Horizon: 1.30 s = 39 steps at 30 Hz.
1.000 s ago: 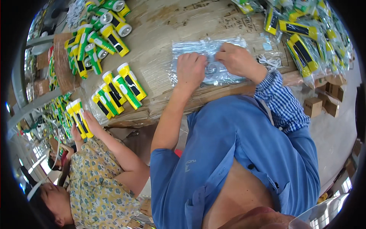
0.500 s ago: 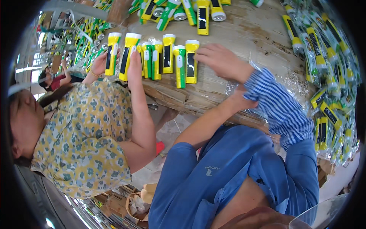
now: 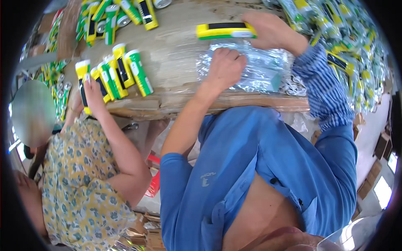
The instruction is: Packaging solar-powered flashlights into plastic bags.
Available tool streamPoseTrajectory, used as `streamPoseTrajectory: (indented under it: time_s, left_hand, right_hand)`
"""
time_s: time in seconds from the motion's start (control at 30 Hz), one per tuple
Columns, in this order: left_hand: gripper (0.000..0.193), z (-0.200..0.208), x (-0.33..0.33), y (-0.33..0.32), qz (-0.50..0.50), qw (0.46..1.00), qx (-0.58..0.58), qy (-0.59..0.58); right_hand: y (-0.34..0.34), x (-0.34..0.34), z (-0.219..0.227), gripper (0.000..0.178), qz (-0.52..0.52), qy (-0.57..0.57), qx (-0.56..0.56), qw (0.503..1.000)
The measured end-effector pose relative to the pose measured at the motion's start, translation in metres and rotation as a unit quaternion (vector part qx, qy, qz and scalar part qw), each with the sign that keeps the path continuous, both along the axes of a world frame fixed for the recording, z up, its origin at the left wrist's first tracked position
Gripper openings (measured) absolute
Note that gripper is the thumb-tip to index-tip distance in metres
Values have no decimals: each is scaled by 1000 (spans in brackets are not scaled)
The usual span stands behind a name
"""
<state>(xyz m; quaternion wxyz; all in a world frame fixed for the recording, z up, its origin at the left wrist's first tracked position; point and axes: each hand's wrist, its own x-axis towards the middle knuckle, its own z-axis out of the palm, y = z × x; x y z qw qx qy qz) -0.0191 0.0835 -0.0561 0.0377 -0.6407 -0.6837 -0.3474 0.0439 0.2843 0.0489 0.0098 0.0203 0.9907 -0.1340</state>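
My right hand point(image 3: 274, 32) is closed around the end of a yellow and green flashlight point(image 3: 224, 31) with a dark panel along its side. The flashlight lies level above a stack of clear plastic bags point(image 3: 261, 69). On the near left part of that stack rests my left hand point(image 3: 226, 69), its fingers curled down at the film; the fingertips are partly hidden. Further left, several similar flashlights point(image 3: 140, 73) lie side by side on the table. A co-worker's hand point(image 3: 94, 94) holds another flashlight point(image 3: 82, 83) beside that row.
A heap of bagged flashlights point(image 3: 335, 25) covers the right side of the table. Loose flashlights point(image 3: 111, 25) are piled at the far left. White cords point(image 3: 295, 87) lie by the bags, close to the cardboard-covered near edge point(image 3: 251, 100). The co-worker sits close on my left.
My right hand has taken a flashlight from the row, carried it right and turned it sideways. My left hand has come from beneath my right forearm onto the bags. The view has swung right.
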Motion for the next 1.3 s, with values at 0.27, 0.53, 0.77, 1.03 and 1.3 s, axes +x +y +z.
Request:
streamPoseTrajectory:
  time_s: [0.27,0.53,0.77,1.03,1.3]
  left_hand:
    - [7,34,7,-1,-77,997,-13,-20]
    - [27,62,27,22,6,910,-217,-353]
    - [50,61,25,8,-29,838,-162,-519]
    - [61,80,38,2,-103,952,-264,-119]
    - [39,68,54,-3,-91,977,-165,98]
  right_hand:
    - [40,138,-12,37,12,81,5,997]
    - [-10,111,-24,46,61,231,-27,971]
    - [-11,144,-34,59,-50,22,-296,954]
    - [-15,169,-23,46,-83,56,-261,960]
    - [4,210,-19,37,-280,138,-349,883]
